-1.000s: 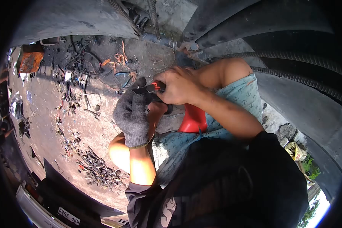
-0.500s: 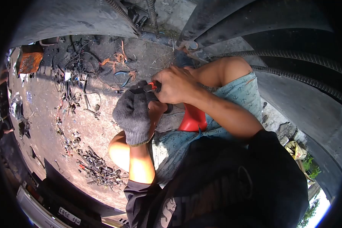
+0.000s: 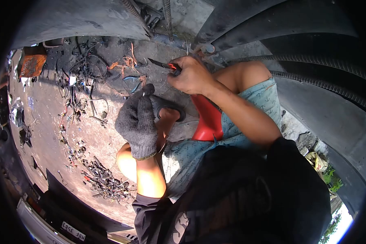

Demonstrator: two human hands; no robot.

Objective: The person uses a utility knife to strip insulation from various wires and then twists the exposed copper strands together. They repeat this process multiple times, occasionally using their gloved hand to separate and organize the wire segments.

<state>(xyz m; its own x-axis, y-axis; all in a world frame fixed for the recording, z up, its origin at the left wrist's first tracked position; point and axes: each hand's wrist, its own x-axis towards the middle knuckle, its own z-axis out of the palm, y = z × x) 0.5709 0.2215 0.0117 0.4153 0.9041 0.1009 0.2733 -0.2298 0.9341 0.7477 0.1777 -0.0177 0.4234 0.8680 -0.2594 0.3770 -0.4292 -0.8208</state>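
Note:
My right hand [image 3: 191, 77], bare, is closed around the red and black handle of a cutter knife [image 3: 160, 63]. Its dark blade points left, away from my body. A grey knitted glove covers my left hand [image 3: 137, 120], whose fingers are curled with the thumb side up. A tiny pale bit [image 3: 144, 93] shows at the gloved fingertips; what it belongs to is hidden. The blade is above the glove and apart from it. Between my legs stands a red plastic object [image 3: 208, 122], partly covered by my shorts.
Cut wires [image 3: 85, 69] and copper strands [image 3: 129, 62] litter the ground ahead. A heap of small dark wire pieces and connectors [image 3: 105, 179] lies to the left. Ribbed steel bars [image 3: 313, 83] and large dark curved pieces [image 3: 280, 24] stand at the right. An orange-brown scrap [image 3: 32, 66] is far left.
My hands have moved apart. The right hand has lifted up and away with the knife, so its blade is now exposed; the gloved left hand has shifted slightly left and down.

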